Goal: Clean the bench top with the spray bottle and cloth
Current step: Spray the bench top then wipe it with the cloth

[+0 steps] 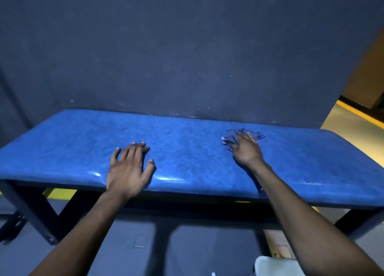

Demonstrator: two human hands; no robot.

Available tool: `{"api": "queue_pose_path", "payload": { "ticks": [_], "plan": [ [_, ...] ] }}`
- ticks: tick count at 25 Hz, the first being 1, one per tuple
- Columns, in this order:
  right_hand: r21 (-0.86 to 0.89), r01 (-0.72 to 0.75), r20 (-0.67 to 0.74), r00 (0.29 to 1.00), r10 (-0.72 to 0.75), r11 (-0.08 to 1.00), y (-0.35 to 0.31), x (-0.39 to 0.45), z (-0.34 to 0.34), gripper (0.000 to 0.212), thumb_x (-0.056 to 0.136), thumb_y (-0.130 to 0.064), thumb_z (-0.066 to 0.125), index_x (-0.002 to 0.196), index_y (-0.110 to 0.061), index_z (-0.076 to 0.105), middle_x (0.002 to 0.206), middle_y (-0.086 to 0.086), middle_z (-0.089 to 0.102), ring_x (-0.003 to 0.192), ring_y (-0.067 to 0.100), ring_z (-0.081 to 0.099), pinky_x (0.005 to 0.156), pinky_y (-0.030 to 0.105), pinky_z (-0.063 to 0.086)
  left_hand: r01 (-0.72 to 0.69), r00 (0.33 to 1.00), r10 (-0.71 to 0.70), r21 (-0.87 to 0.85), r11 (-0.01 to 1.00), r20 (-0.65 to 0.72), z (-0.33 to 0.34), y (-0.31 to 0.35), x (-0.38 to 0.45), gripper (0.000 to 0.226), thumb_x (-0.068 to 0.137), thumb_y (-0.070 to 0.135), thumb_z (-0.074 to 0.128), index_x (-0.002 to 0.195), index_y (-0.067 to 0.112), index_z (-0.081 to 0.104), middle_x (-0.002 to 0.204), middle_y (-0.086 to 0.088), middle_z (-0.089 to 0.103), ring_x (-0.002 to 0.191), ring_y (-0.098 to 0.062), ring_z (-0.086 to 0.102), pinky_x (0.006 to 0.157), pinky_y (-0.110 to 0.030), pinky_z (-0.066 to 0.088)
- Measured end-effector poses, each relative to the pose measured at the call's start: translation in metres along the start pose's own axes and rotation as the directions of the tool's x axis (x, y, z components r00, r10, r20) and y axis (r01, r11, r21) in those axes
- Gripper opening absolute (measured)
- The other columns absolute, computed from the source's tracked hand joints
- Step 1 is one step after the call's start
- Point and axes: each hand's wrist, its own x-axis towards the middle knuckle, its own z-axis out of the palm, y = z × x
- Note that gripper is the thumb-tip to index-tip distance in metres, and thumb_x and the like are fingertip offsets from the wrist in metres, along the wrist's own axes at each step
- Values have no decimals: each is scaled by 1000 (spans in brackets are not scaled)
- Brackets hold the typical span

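The blue padded bench top (pixel 187 147) runs across the view against a dark wall. My right hand (pixel 246 148) presses a crumpled blue cloth (pixel 232 137) onto the bench's right half, fingers over the cloth. My left hand (pixel 129 167) lies flat on the bench's front left part, fingers spread, holding nothing. At the bottom edge, under my right forearm, a white object (pixel 274 266) shows partly; whether it is the spray bottle I cannot tell.
Dark metal bench legs (pixel 35 211) stand at the left and right. A dark blue wall (pixel 187 57) is right behind the bench. Yellow floor markings (pixel 361 114) run at the far right. Grey floor lies below.
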Motion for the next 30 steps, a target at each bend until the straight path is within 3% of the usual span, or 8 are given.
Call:
{"api": "queue_pose_path", "payload": {
  "ticks": [3, 7, 12, 15, 19, 23, 27, 30],
  "plan": [
    [29, 71, 66, 995, -73, 997, -61, 25, 22, 59, 95, -41, 52, 152, -28, 41, 162, 4, 36, 154, 27, 21, 123, 53, 20, -6, 1000, 6, 2, 1000, -4, 2, -2, 1, 56, 92, 52, 27, 134, 26, 52, 148, 10, 49, 146, -12, 35, 121, -49, 17],
    [81, 307, 153, 936, -316, 948, -115, 14, 46, 55, 99, -36, 52, 151, -20, 45, 160, 2, 42, 153, 24, 26, 126, 37, 17, -12, 1000, 13, 16, 1000, -10, 4, -4, 3, 54, 92, 51, 29, 133, 27, 52, 147, 11, 50, 145, -12, 37, 120, -49, 20],
    [198, 487, 174, 837, -519, 851, -89, -77, 5, 53, 97, -14, 59, 149, -9, 47, 158, 6, 44, 151, 19, 30, 120, 16, 10, -24, 999, 23, -3, 1000, -31, 3, -4, 1, 54, 92, 52, 30, 132, 26, 55, 146, 9, 53, 143, -14, 40, 119, -48, 21],
    [194, 442, 137, 872, -470, 876, -28, -105, -18, 53, 93, -13, 56, 146, -12, 51, 155, 2, 47, 148, 14, 33, 120, 10, 10, -29, 999, 28, -4, 1000, -41, 2, -4, 0, 56, 92, 53, 29, 132, 25, 56, 146, 7, 54, 142, -15, 43, 118, -47, 22],
    [153, 214, -6, 977, -215, 965, 21, -69, -24, 67, 83, -50, 37, 133, -15, 65, 144, 9, 59, 140, 28, 47, 122, 29, 25, -20, 999, 21, 16, 1000, -29, 3, -3, 1, 57, 92, 53, 28, 133, 25, 55, 146, 8, 53, 142, -15, 42, 119, -48, 21],
    [160, 81, -56, 996, -73, 984, -34, -14, 14, 69, 81, -55, 34, 139, -28, 59, 145, 0, 57, 142, 24, 42, 119, 34, 26, -29, 999, 29, 12, 1000, -36, 3, -4, 1, 56, 92, 52, 29, 132, 25, 56, 145, 8, 54, 142, -15, 42, 118, -49, 22],
    [182, 299, 104, 942, -320, 937, -159, -17, 59, 47, 100, -39, 48, 144, -25, 54, 157, 0, 46, 151, 27, 27, 125, 41, 18, -37, 998, 39, 34, 999, -49, 3, -4, 2, 50, 91, 50, 33, 126, 23, 56, 140, 5, 58, 140, -17, 45, 116, -50, 25],
    [249, 408, 109, 890, -444, 879, -206, -45, 63, 54, 98, -24, 57, 150, -18, 46, 159, 2, 44, 153, 24, 24, 125, 41, 20, -40, 999, 42, 53, 998, -34, 4, -5, 3, 45, 91, 50, 32, 117, 21, 54, 130, 0, 62, 137, -20, 47, 115, -51, 28]
  ]
}}
